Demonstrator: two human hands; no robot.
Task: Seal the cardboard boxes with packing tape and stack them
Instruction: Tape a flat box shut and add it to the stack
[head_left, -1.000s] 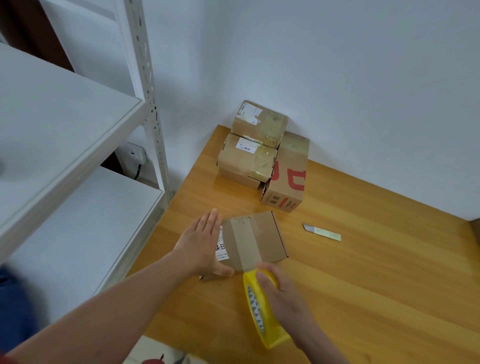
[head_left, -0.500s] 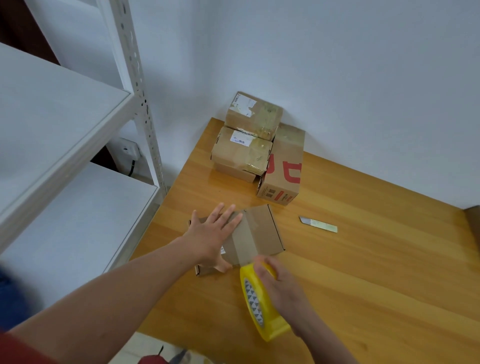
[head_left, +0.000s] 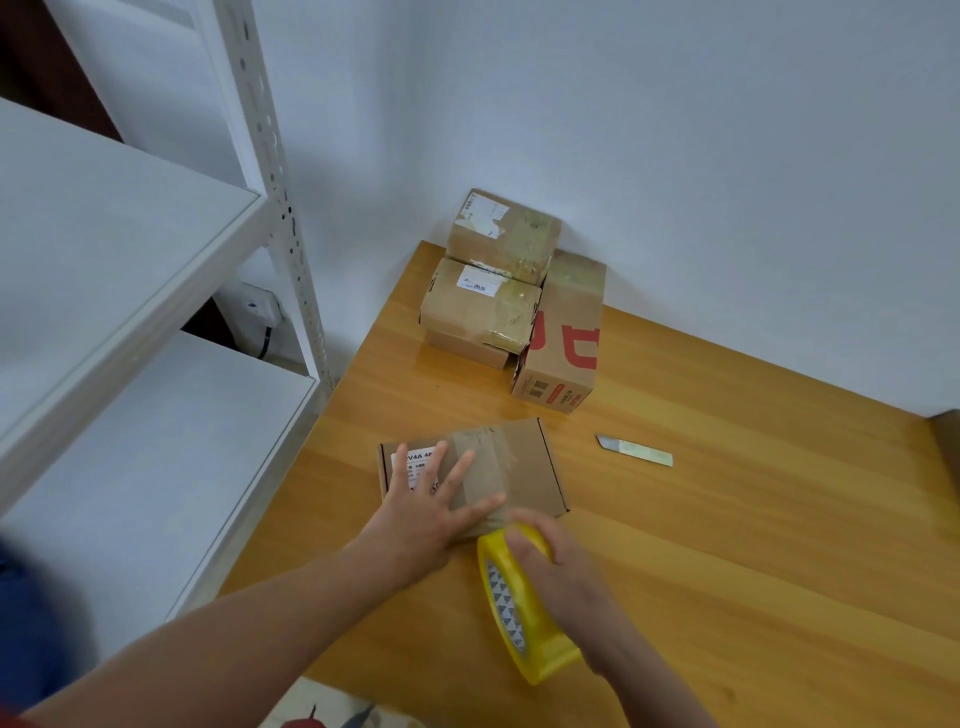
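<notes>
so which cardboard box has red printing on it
The tall box on the right of the stack by the wall; the others, including the flat box under the left hand, show no red.

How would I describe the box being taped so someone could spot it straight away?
On the wooden table, look near its left edge, in front of the piled boxes by the wall. The flat box lies alone there under the left hand, with the right hand holding a yellow tape roll at its near edge. Unlike the pile, it is low and apart.
</notes>
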